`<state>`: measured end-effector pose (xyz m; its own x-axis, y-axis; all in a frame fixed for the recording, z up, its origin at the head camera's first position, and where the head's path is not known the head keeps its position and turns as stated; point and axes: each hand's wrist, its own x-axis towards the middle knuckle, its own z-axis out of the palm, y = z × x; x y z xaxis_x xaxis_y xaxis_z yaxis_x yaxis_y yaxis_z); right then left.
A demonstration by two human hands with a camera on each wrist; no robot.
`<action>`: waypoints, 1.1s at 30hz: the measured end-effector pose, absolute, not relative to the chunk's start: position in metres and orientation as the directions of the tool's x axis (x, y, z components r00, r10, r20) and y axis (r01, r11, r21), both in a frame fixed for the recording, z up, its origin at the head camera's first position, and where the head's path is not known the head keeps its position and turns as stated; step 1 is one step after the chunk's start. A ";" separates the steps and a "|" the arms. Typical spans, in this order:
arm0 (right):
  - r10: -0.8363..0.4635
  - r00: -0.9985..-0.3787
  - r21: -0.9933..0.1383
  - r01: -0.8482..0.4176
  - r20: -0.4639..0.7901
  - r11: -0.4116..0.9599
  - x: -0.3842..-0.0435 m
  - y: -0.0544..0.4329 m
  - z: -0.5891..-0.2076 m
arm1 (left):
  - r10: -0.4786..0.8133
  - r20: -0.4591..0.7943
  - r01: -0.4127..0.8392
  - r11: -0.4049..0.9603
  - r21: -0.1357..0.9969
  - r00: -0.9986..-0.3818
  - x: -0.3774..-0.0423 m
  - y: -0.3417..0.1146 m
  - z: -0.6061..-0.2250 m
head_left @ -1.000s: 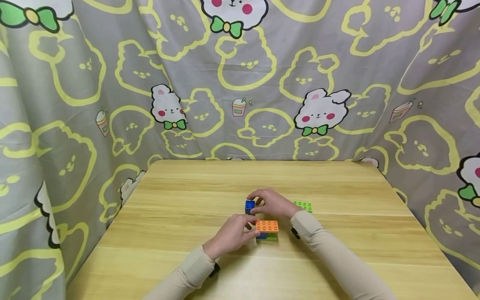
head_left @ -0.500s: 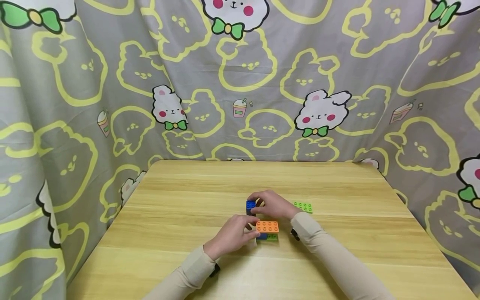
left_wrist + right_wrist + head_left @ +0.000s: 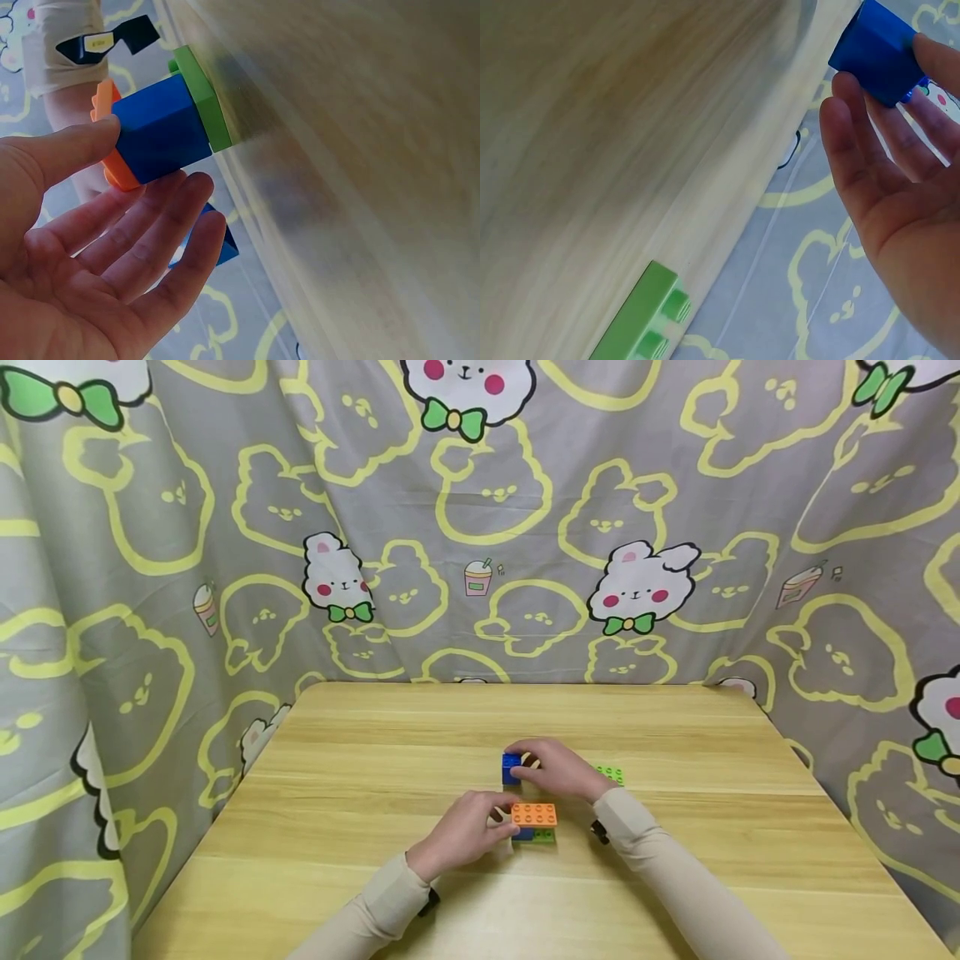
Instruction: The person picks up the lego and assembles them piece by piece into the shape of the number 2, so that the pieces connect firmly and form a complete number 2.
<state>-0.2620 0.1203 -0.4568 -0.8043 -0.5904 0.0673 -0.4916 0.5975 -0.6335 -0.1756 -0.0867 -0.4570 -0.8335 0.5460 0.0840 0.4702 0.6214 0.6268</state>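
Observation:
Low on the table stands a small stack: a green plate (image 3: 202,101) at the bottom, a blue block (image 3: 161,127) in the middle and an orange studded plate (image 3: 534,814) on top. My left hand (image 3: 468,827) holds the stack's left end, thumb and fingers at the orange plate's edges. Just behind it, my right hand (image 3: 558,770) pinches a second blue block (image 3: 512,768) between thumb and fingers. The right wrist view shows this blue block (image 3: 877,52) lifted off the table, its studs partly hidden by the fingers.
Another green studded plate (image 3: 611,775) lies on the wooden table (image 3: 390,727) behind my right wrist, partly covered by it. A patterned grey curtain (image 3: 525,510) hangs behind and along both sides of the table.
My right hand has moved slightly right, and the blue block in it has come up and to the right. The left hand and the stack stay put.

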 end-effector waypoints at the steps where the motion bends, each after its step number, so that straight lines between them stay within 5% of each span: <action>1: -0.586 -0.807 -0.635 -0.489 0.071 0.598 -0.262 0.122 -0.457 | 0.545 0.086 0.471 0.621 0.627 -0.834 -0.175 -0.087 -0.457; 13: -0.498 -0.861 -0.665 -0.430 0.100 0.610 -0.251 0.141 -0.451 | 0.534 0.083 0.463 0.634 0.620 -0.842 -0.174 -0.087 -0.456; 33: -0.515 -0.838 -0.674 -0.488 0.182 0.555 -0.219 0.160 -0.439 | 0.529 0.066 0.449 0.641 0.623 -0.846 -0.172 -0.086 -0.456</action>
